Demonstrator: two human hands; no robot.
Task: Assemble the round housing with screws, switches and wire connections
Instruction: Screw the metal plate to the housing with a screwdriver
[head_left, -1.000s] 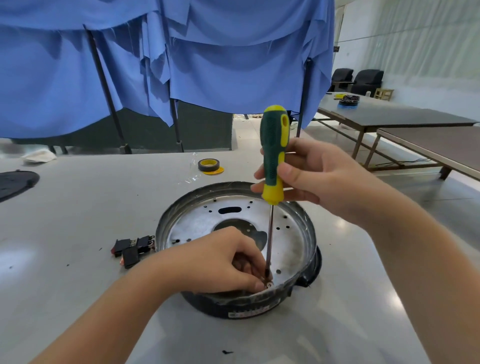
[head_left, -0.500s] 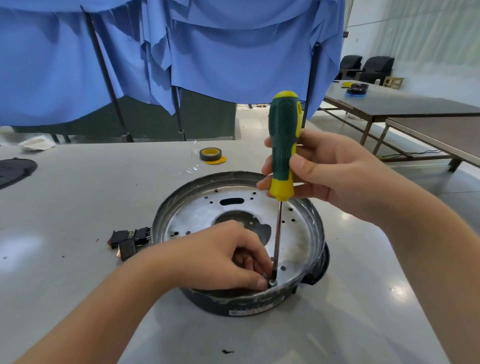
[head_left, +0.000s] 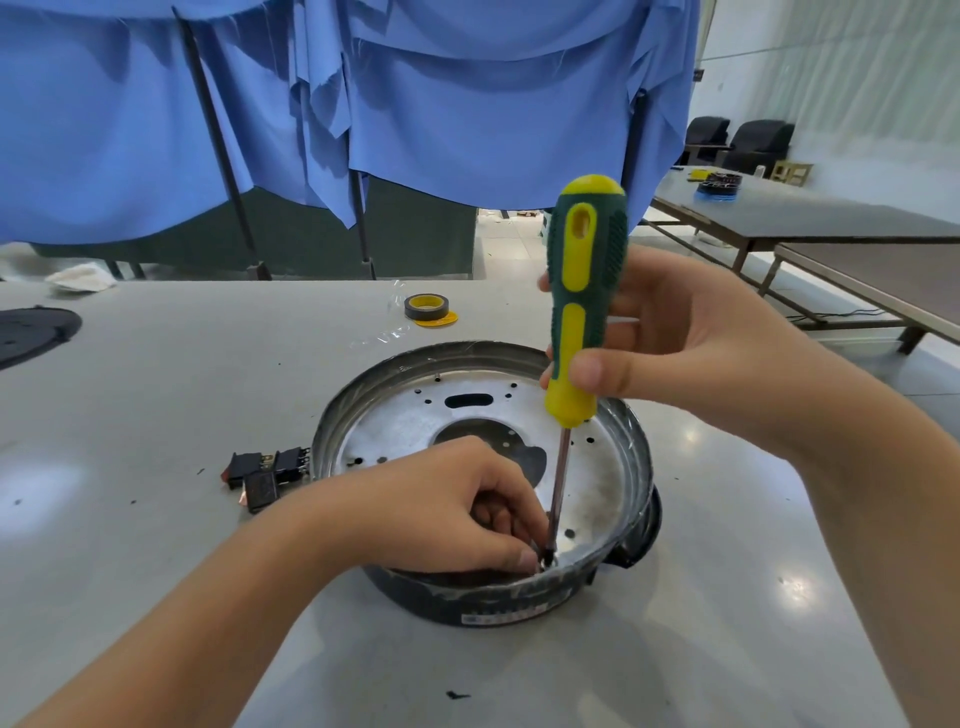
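Note:
The round housing (head_left: 395, 384), a dark shell with a perforated silver plate inside, sits on the grey table. My right hand (head_left: 675, 348) grips the green and yellow screwdriver (head_left: 582, 296), held upright with its tip on a small screw (head_left: 546, 562) at the plate's near edge. Inside the housing, my left hand (head_left: 441, 509) pinches that screw at the tip with thumb and fingers. Three black rocker switches (head_left: 265, 470) lie on the table just left of the housing.
A roll of tape (head_left: 427, 307) with a scrap of clear film lies behind the housing. A black round part (head_left: 31, 335) sits at the table's far left edge. Blue cloth hangs on stands behind. Other tables and chairs stand to the right.
The view has shifted slightly and the screwdriver handle has turned in my right hand, its yellow stripe now facing me. My left hand stays at the screw.

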